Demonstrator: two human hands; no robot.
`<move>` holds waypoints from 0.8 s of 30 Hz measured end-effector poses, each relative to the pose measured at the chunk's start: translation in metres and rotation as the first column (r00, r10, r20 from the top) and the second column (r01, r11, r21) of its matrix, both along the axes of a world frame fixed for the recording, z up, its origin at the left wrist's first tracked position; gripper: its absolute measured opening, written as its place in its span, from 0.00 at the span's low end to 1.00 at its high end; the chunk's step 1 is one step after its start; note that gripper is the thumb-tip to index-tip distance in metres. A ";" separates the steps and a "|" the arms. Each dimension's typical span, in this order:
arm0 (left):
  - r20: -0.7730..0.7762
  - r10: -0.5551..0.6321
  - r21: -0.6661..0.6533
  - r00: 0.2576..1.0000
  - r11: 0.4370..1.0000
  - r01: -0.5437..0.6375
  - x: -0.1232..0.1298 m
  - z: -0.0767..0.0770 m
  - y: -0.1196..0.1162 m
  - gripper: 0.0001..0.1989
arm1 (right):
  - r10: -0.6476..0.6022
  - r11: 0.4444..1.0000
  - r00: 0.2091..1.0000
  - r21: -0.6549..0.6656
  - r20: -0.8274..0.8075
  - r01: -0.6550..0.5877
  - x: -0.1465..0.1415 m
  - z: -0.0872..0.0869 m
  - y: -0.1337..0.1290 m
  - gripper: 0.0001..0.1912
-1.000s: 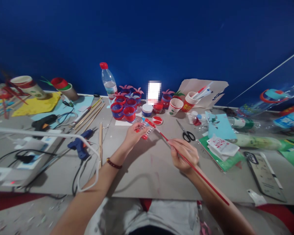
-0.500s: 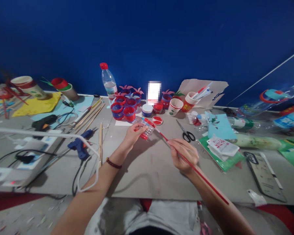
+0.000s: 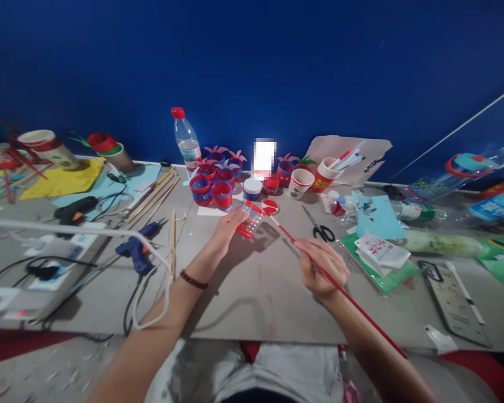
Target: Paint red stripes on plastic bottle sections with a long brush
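Note:
A clear piece of plastic bottle (image 3: pixel 252 219), partly painted red, is tilted in my left hand (image 3: pixel 229 226), whose fingers close on its left side. My right hand (image 3: pixel 324 266) pinches a long red-handled paintbrush (image 3: pixel 331 281) partway along. The brush's tip end points up and left at the bottle piece; whether it touches is too small to tell. Just behind lie a round lid with red paint (image 3: pixel 270 207), a small jar of red paint (image 3: pixel 271 184) and a white-lidded jar (image 3: pixel 252 188). Several red-and-purple painted cups (image 3: pixel 222 195) stand behind my left hand.
Left are a blue glue gun (image 3: pixel 136 253), wooden sticks (image 3: pixel 172 246), a power strip (image 3: pixel 63 268) and a white cable (image 3: pixel 168 285) looping near my left forearm. Right are scissors (image 3: pixel 323 232), a paper cup (image 3: pixel 300 183), a green packet (image 3: pixel 382 277) and a phone (image 3: pixel 451 302). A bottle (image 3: pixel 187 140) stands behind.
My right hand and the paintbrush have shifted slightly right and down, away from the bottle piece. My left hand has turned the piece a little and moved slightly left.

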State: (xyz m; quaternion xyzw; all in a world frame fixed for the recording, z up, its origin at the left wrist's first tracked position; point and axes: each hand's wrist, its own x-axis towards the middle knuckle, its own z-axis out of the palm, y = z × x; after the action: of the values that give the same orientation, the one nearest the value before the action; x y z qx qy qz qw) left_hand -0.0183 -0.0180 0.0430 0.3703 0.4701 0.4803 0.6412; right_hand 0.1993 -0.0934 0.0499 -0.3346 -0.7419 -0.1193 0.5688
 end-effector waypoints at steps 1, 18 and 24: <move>-0.006 0.002 -0.002 1.000 1.000 -0.002 0.000 -0.001 0.000 0.23 | 0.014 1.000 1.000 0.004 0.000 -0.014 0.000 -0.001 0.000 0.21; 0.021 -0.050 -0.022 0.999 0.998 0.050 0.000 -0.002 -0.001 0.24 | 0.033 0.997 0.999 -0.068 0.035 -0.030 -0.004 0.003 -0.002 0.18; 0.080 -0.101 0.007 0.992 0.995 0.101 -0.001 -0.002 -0.002 0.25 | 0.020 0.998 0.999 -0.053 0.041 -0.018 -0.005 0.008 -0.002 0.18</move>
State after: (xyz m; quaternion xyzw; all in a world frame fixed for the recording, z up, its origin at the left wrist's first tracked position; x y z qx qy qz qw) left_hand -0.0194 -0.0199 0.0407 0.3748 0.4239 0.4625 0.6826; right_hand 0.1942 -0.0958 0.0575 -0.3396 -0.7595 -0.1014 0.5454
